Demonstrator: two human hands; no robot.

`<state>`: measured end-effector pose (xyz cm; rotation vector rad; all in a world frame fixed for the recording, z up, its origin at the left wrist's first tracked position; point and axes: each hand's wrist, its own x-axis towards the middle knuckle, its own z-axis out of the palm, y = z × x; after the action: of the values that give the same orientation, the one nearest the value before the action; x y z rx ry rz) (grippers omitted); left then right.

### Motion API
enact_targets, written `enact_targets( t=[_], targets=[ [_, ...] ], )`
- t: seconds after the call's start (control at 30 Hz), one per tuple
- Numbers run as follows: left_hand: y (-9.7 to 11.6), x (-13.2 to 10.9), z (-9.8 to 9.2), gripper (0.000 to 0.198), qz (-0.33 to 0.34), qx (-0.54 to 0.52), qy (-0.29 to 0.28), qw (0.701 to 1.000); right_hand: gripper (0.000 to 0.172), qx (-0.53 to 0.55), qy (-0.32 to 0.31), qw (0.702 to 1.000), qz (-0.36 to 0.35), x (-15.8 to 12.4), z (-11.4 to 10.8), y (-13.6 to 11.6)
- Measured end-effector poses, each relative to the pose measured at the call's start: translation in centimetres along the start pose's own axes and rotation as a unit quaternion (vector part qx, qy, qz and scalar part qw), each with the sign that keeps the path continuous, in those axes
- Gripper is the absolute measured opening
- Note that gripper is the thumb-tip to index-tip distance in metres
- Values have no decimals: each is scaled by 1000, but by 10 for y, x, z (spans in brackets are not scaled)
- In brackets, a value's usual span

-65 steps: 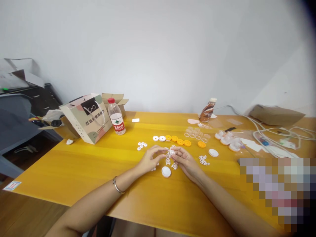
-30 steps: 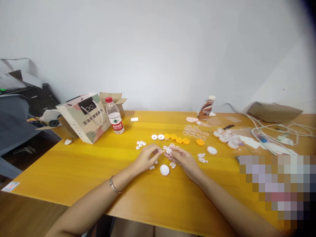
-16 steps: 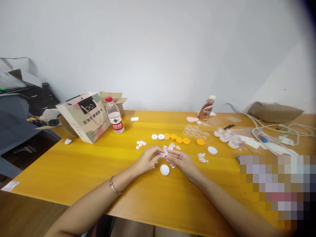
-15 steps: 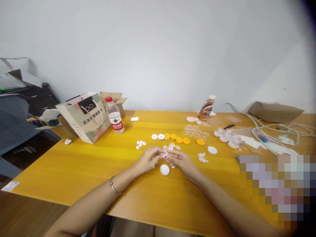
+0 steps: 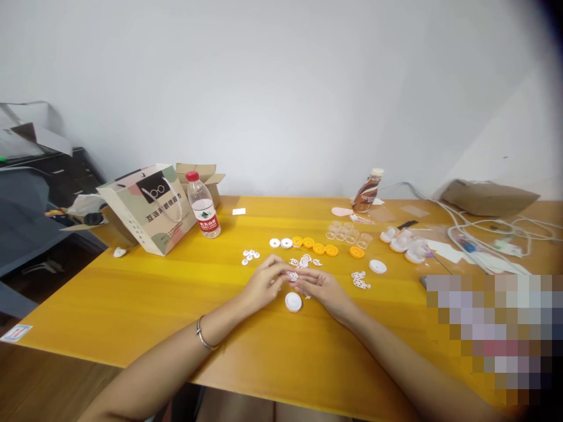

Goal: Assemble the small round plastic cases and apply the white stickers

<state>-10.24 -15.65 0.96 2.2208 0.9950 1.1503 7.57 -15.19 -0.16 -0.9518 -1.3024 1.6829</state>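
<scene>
My left hand (image 5: pixel 266 282) and my right hand (image 5: pixel 323 288) meet above the middle of the table, both with fingers closed on a small white openwork plastic piece (image 5: pixel 292 276). Just below the hands lies a round white disc (image 5: pixel 293 302). Similar white openwork pieces (image 5: pixel 304 260) are scattered right behind the fingers, and others (image 5: pixel 360 280) lie to the right. Small white round parts (image 5: pixel 250 255) sit left of the hands. Farther back runs a row of white rings (image 5: pixel 286 242) and yellow rings (image 5: pixel 319 249).
Clear plastic cups (image 5: pixel 349 232) stand behind the rings. A white lid (image 5: pixel 377 266) and wrapped round parts (image 5: pixel 404 243) lie to the right. A water bottle (image 5: pixel 203 205), a paper bag (image 5: pixel 152 211), a brown drink bottle (image 5: pixel 368 191) and white cables (image 5: pixel 457 220) occupy the back and sides.
The white piece between my fingers has been turned and now sits lower and flatter. My hands have hardly shifted; the table's other things stay put.
</scene>
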Motion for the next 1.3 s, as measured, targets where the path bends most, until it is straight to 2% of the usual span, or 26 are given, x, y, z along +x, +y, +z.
enact_targets(
  t=[0.27,0.43,0.57,0.67,0.9,1.07,1.13,1.2,1.3],
  targets=[
    [1,-1,0,23,42,30,-14,999,35,16,-6,1000,1,0,1,1],
    [0,-3,1,26,56,42,-18,997,32,14,15,1000,6,-1,3,0],
    [-1,-3,1,29,27,35,8,999,31,29,29,999,4,-2,5,-1],
    [-1,-2,1,22,-5,16,8,1000,30,27,31,999,0,-2,5,-3],
    [-3,-1,12,16,-117,-69,16,991,30,-6,39,999,-8,-2,6,-2],
    [1,1,5,13,-86,-70,42,993,30,-78,25,995,-55,-5,4,-8],
    [3,2,-3,13,-72,-66,31,995,36,-162,39,981,-98,-8,0,-12],
    [5,1,-12,12,-55,-52,-9,997,43,-279,42,949,-142,-10,-5,-15],
    [11,-2,-20,12,-29,-17,-96,995,44,-425,-18,886,-181,-13,-9,-15]
  ],
)
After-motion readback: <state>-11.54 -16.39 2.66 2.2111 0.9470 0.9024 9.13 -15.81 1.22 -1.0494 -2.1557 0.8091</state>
